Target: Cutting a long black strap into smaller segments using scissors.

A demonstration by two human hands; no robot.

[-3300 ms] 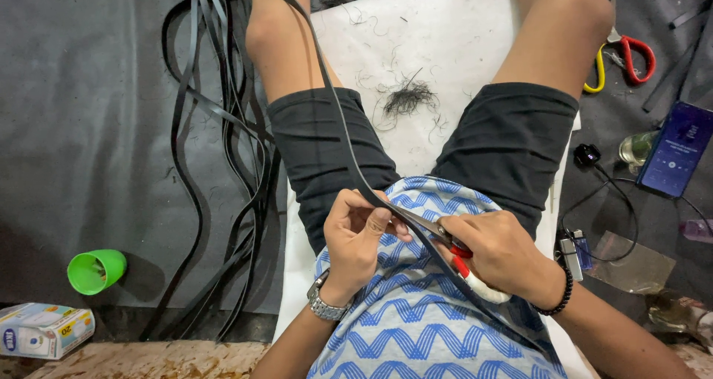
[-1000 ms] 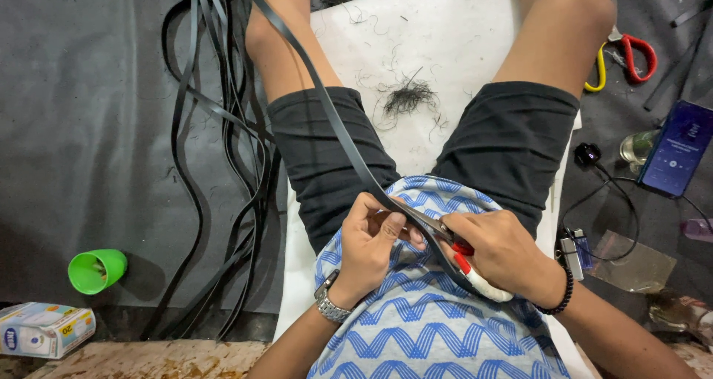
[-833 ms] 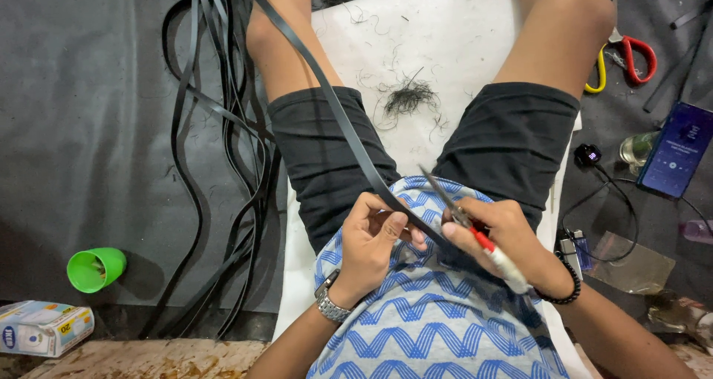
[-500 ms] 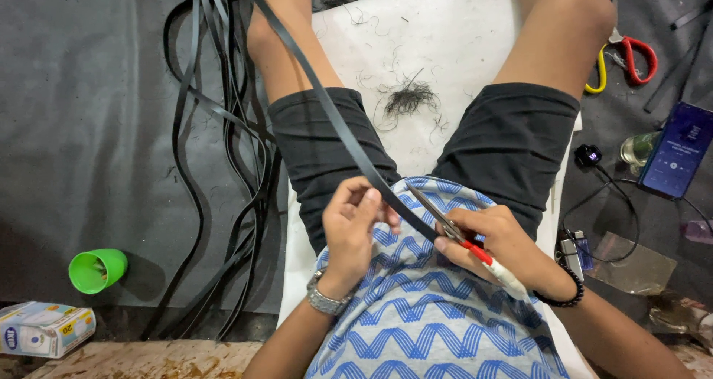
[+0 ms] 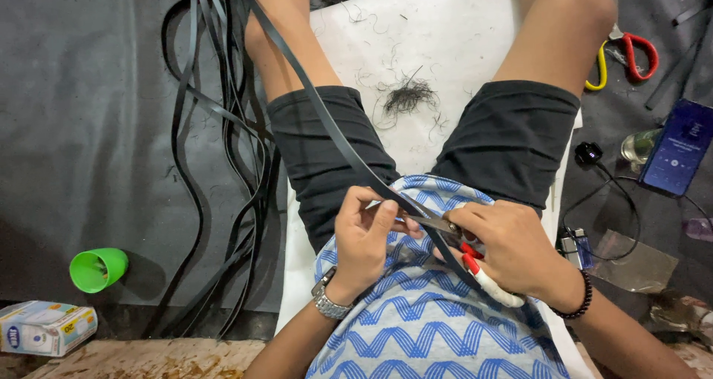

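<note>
I sit on a white sheet [image 5: 386, 45] with my legs apart. My left hand [image 5: 365, 234] pinches a long black strip [image 5: 319, 104] that runs up over my left thigh to the top of the view. My right hand [image 5: 512, 245] grips scissors with red and white handles [image 5: 479, 268]; their blades meet the strip right beside my left fingers. Both hands rest over my blue and white zigzag shirt. A small heap of black shavings [image 5: 407, 97] lies on the sheet between my knees.
A bundle of several long black strips [image 5: 223, 149] loops over the dark floor at left. A green cup [image 5: 96, 269] and a small box [image 5: 46, 327] lie at lower left. At right are red and yellow scissors [image 5: 631, 52], a phone [image 5: 677, 147], a black cable and a small jar.
My right hand lifted the scissors off the strip and brought them back down against it. My left hand shifted its hold on the strip a little.
</note>
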